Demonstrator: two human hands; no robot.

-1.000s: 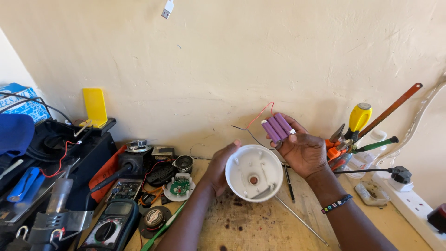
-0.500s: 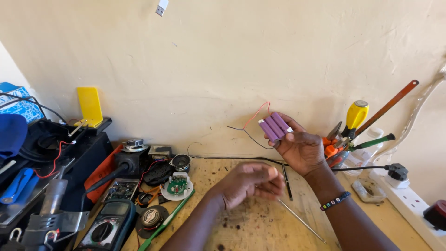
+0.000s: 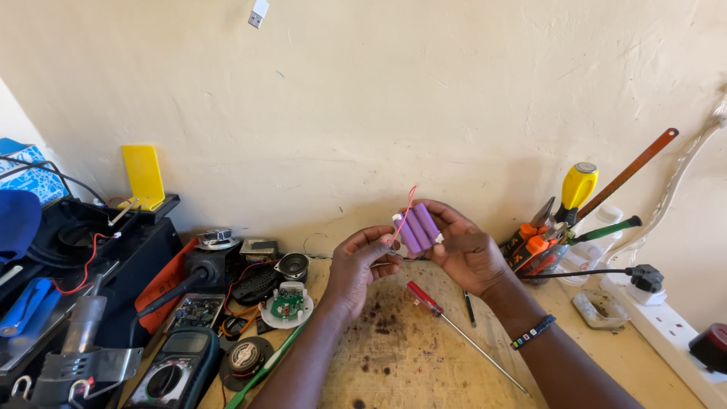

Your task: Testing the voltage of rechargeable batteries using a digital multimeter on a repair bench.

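– Where was the purple battery pack [image 3: 419, 227]?

– Above the worktop [image 3: 424, 356], gripped in the right hand [image 3: 463, 250], whose fingers curled around it.

– And the left hand [image 3: 363, 265]?

– Its fingertips were pinched on the pack's red wire [image 3: 407, 208].

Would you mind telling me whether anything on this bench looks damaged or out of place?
The wooden benchtop is dotted with dark burn-like spots near the red-handled screwdriver. A bare round circuit board lies loose among wires. The purple battery pack, in the right hand, looks intact; the left hand pinches its wires.
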